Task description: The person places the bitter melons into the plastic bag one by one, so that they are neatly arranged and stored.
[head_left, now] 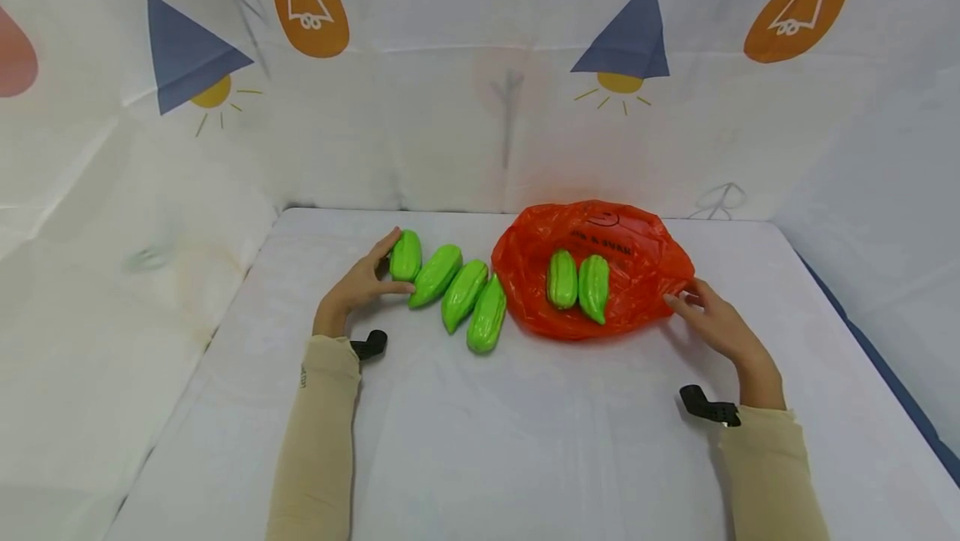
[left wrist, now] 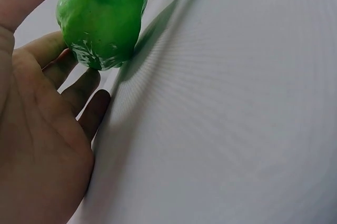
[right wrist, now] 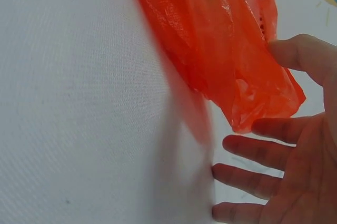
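Several bright green, ridged bitter melons with pointed ends lie on the table. At the left end of their slanted row, my left hand (head_left: 365, 278) holds one bitter melon (head_left: 406, 256) between thumb and fingers. In the left wrist view its blunt end (left wrist: 102, 16) shows a stem stub. Beside it are a second melon (head_left: 437, 276), a third (head_left: 465, 294) and a fourth (head_left: 487, 316). Two more melons, one (head_left: 562, 279) left of the other (head_left: 594, 288), rest on a red plastic bag (head_left: 637, 274). My right hand (head_left: 716, 320) touches the bag's right edge, thumb and fingers extended and spread.
A white cloth covers the table (head_left: 540, 441). Behind it hangs a white curtain (head_left: 450, 132) printed with lamps and bulbs, and pale sheets enclose both sides. Each wrist bears a small black camera mount, one on the left (head_left: 370, 345) and another on the right (head_left: 708, 408).
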Demonstrator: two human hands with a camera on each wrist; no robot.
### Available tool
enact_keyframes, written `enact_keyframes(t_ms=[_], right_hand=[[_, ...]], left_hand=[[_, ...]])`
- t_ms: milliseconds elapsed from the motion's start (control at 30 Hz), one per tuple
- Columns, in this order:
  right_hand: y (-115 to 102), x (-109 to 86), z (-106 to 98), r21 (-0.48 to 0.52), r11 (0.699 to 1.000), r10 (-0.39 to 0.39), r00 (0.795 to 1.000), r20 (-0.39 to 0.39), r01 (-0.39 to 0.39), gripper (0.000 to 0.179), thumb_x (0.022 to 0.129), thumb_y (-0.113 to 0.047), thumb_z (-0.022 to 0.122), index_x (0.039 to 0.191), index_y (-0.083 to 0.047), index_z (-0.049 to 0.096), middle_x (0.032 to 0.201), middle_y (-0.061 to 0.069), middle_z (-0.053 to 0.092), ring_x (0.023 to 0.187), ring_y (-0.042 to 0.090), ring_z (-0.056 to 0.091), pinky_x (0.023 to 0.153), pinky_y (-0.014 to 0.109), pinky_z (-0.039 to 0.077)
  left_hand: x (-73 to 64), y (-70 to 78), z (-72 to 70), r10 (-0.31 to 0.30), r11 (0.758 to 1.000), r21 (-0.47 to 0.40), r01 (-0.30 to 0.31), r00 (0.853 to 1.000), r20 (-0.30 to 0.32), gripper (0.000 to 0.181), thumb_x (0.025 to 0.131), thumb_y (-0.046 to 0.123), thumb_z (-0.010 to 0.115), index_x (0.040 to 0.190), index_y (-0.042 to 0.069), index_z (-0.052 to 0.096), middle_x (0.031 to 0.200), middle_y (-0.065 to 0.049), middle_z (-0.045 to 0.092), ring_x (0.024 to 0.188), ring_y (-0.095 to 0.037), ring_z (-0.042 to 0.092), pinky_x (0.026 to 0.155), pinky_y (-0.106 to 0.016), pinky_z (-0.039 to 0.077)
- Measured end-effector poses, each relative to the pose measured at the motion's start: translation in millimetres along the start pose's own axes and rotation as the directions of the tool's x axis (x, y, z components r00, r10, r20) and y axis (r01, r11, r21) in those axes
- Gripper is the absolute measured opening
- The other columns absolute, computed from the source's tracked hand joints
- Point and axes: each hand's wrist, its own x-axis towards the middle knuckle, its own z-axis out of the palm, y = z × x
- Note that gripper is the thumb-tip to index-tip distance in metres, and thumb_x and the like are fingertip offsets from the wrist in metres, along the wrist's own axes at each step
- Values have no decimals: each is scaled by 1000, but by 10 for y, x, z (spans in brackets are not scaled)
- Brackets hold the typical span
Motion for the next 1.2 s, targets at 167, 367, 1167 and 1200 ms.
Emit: enact_keyframes(t_ms=[167, 367, 1167, 1200], right_hand=[[16, 4, 19, 0, 1000, -16, 1000, -6, 16, 94, 96, -64, 39, 156, 0, 5, 150, 35, 27, 133, 55, 30, 99, 73, 36], [8, 8, 13, -3, 1000, -19, 1000, -5, 19, 93, 97, -63, 39, 156, 0, 6, 150, 34, 30, 133, 53, 32, 99, 72, 37], [30, 15, 9, 24, 1000, 11, 1000, 3, -11, 95, 95, -67, 39, 157, -2, 6, 153, 31, 28, 136, 52, 30, 100, 72, 36], [33, 13, 10, 24, 1000, 12, 1000, 2, -12, 95, 95, -67, 39, 156, -2, 7, 153, 31, 28, 136, 52, 30, 100, 72, 36]], left_hand=[[-9, 4, 8, 12, 1000, -22, -12, 1000, -3, 112, 77, 25, 85, 159, 20, 9, 166, 3, 4, 153, -24, 1, 124, -51, 3], [-15, -6, 8, 12, 999, -40, -12, 1000, -7, 109, 79, 22, 84, 159, 21, 10, 165, 3, 5, 153, -24, 2, 124, -49, 4], [7, 319, 39, -3, 986, -169, -6, 999, -53, 90, 85, 19, 78, 157, 23, 23, 164, -3, 20, 148, -34, 26, 121, -54, 18], [28, 323, 50, 10, 987, -162, -20, 998, -59, 90, 85, 21, 78, 157, 25, 24, 163, -1, 21, 148, -33, 26, 121, -54, 17]])
